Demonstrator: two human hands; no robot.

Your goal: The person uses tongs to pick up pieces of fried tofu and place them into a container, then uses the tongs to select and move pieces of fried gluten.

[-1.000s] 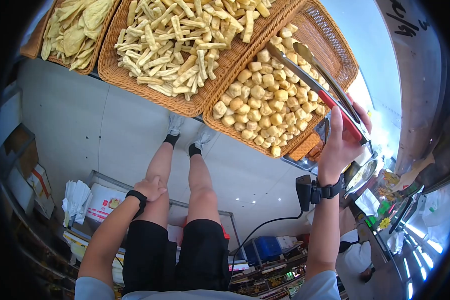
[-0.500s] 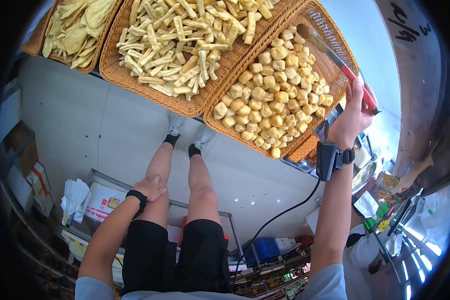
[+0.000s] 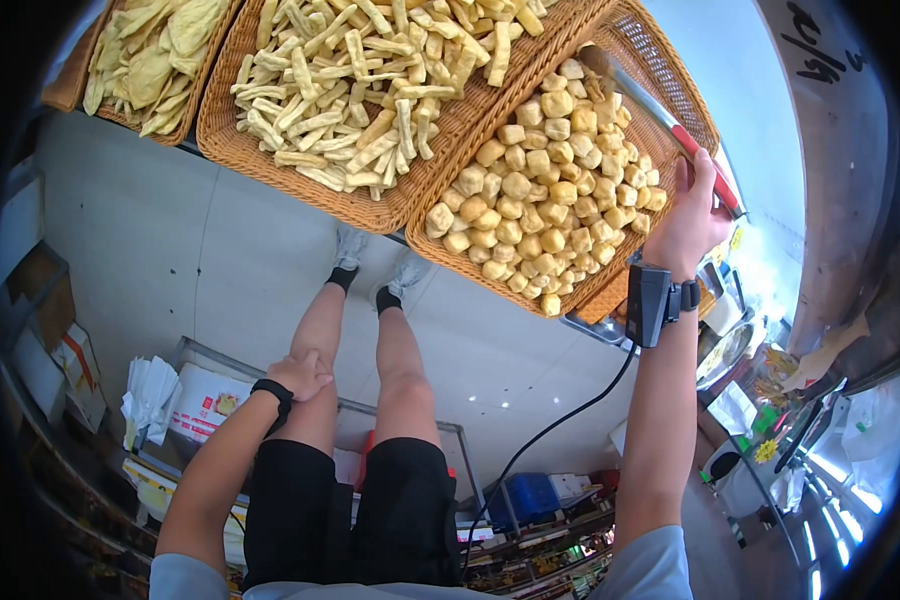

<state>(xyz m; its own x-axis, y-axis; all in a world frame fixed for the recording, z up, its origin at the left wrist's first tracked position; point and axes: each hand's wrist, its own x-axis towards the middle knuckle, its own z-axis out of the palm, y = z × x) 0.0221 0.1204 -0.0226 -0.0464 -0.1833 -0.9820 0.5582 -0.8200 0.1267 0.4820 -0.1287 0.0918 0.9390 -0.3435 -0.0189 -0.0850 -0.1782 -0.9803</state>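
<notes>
Currently I have the right hand (image 3: 692, 215) closed around the red handles of a pair of tongs (image 3: 650, 104), its arm stretched forward, back of the wrist up, with a black box (image 3: 650, 305) strapped there. The tongs slant ahead and to the left of that hand, over the wicker basket (image 3: 653, 38); whether their tips touch anything, I can't tell. Fried cubes (image 3: 540, 195) lie heaped just left of the hand. My left hand (image 3: 302, 375) rests on the left leg (image 3: 305, 405), fingers bent; I can't tell whether it grips.

Ahead of the left hand stands a bigger basket (image 3: 218, 125) of fried sticks (image 3: 355, 95). Between that hand and the baskets spreads a grey tiled floor (image 3: 260, 260). A printed white carton (image 3: 205, 400) sits left of it; a blue crate (image 3: 528, 500) lies well behind the right hand, to its left.
</notes>
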